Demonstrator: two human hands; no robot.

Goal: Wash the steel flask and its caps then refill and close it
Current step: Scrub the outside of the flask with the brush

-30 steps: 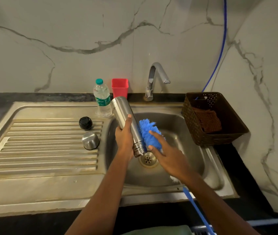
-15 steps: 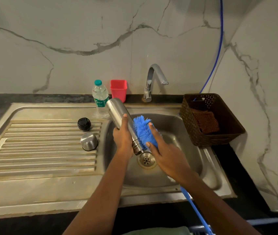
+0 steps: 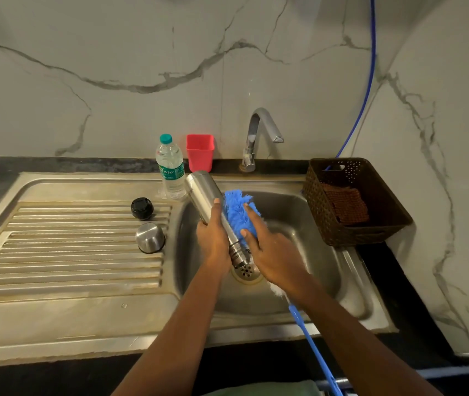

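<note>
- Stainless steel sink basin: cylindrical steel flask tilted mouth-down above the drain.
- Left hand wraps the flask.
- Right hand clasps the fluffy blue long-handled brush against its side.
- Best: rotate flask, scrub full length.

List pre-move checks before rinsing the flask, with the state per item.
1. Grip of left hand round flask: ok.
2. Mouth pointing down over drain: ok.
3. Contact of brush, in right hand, with flask wall: ok.
4. Caps off, black cap and steel cap on drainboard: ok.
5. Water from tap: not ok, no stream visible.
6. Interior clean: cannot tell.
</note>
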